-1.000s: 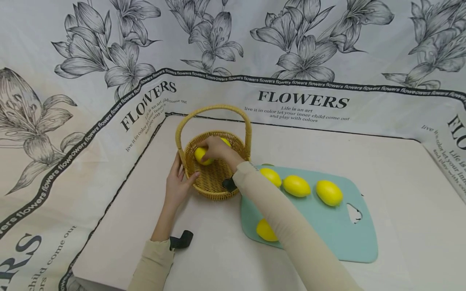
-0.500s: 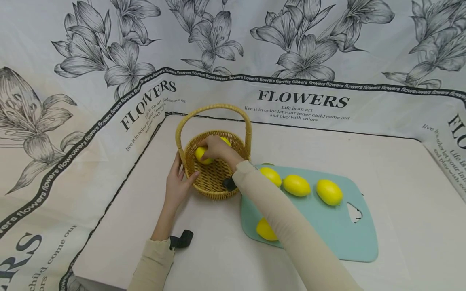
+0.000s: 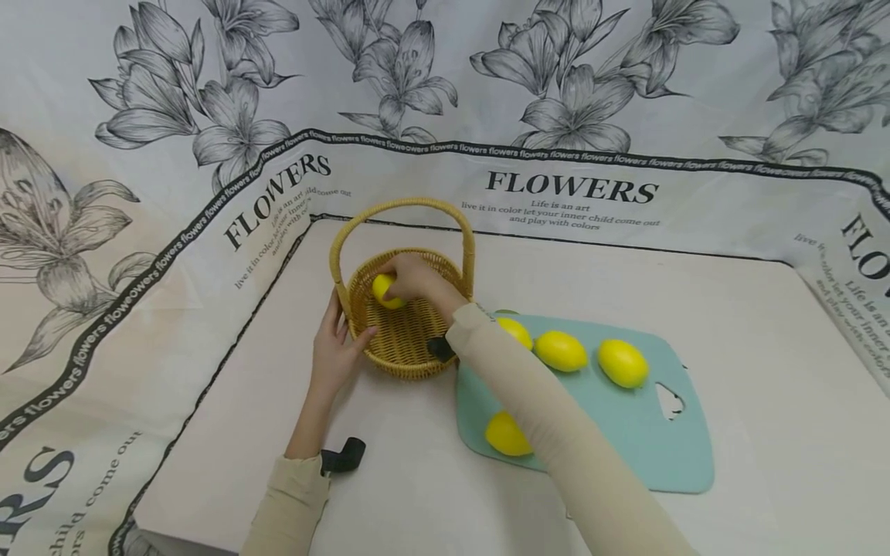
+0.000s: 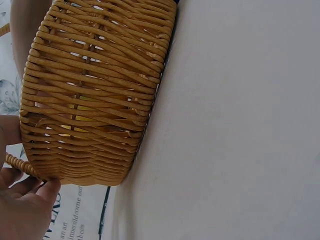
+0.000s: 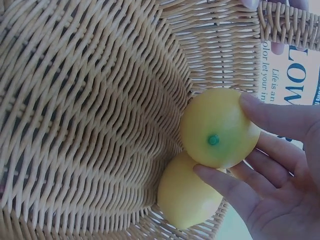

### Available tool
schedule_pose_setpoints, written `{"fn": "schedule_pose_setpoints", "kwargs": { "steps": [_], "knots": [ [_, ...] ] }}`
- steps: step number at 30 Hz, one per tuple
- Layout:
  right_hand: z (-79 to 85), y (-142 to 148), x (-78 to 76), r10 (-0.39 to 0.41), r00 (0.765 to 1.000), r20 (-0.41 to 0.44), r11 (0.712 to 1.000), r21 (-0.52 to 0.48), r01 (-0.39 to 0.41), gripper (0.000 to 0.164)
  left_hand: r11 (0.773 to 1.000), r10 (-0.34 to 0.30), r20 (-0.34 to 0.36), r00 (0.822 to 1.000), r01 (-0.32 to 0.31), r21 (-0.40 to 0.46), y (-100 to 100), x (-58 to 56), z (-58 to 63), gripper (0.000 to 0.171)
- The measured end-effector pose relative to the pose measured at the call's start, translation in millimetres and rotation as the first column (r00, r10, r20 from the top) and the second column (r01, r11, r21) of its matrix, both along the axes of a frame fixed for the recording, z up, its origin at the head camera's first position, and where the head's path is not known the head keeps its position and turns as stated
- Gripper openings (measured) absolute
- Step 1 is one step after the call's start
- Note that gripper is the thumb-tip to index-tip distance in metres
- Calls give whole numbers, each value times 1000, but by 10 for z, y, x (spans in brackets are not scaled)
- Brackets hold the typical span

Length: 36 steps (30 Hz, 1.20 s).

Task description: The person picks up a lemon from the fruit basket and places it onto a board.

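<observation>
My right hand (image 3: 417,278) is inside the wicker basket (image 3: 410,374), holding a yellow lemon (image 5: 217,125) between thumb and fingers near the back left of the inside wall. Below and beside it, a second lemon (image 5: 186,192) rests in the basket in the right wrist view; from the head it is hidden behind the hand. My left hand (image 3: 335,359) grips the basket's left side, thumb over the rim and fingers outside near the foot of the arched handle (image 3: 403,203). Yellow glimpses of lemon show through the weave in the left wrist view.
A light blue cutting board (image 3: 626,448) lies right of the basket, with several lemons on it, among them a lemon (image 3: 623,363) near its handle hole. My right forearm (image 3: 549,417) crosses over the board. A printed flower cloth (image 3: 570,116) hangs behind the table.
The right hand and its lemon have shifted slightly upward in the basket, and the second lemon has gone out of sight behind the hand. The left hand keeps its grip.
</observation>
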State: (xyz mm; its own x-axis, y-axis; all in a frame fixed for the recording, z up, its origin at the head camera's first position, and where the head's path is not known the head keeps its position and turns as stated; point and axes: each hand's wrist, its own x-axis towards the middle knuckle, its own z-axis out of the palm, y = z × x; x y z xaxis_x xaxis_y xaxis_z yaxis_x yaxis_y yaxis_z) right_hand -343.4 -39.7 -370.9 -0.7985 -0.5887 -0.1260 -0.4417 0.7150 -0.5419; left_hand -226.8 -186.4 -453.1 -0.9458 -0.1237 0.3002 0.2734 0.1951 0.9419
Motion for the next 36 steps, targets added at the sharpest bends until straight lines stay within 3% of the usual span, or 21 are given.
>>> {"fn": "schedule_pose_setpoints", "kwargs": {
  "steps": [15, 23, 30, 36],
  "knots": [
    [94, 187, 89, -8, 1000, -25, 1000, -14, 8, 51, 1000, 6, 29, 1000, -6, -15, -15, 33, 10, 92],
    [180, 304, 188, -4, 999, -42, 998, -69, 1, 51, 1000, 3, 27, 1000, -3, -17, -19, 53, 19, 93],
    [215, 410, 258, -1, 998, -64, 993, -115, -7, 51, 1000, -3, 63, 998, 5, -28, 114, 213, 357, 88],
    [239, 498, 335, 18, 995, -101, 991, -129, -31, 52, 1000, -11, 61, 998, 12, -22, 124, 204, 341, 89]
  ]
}}
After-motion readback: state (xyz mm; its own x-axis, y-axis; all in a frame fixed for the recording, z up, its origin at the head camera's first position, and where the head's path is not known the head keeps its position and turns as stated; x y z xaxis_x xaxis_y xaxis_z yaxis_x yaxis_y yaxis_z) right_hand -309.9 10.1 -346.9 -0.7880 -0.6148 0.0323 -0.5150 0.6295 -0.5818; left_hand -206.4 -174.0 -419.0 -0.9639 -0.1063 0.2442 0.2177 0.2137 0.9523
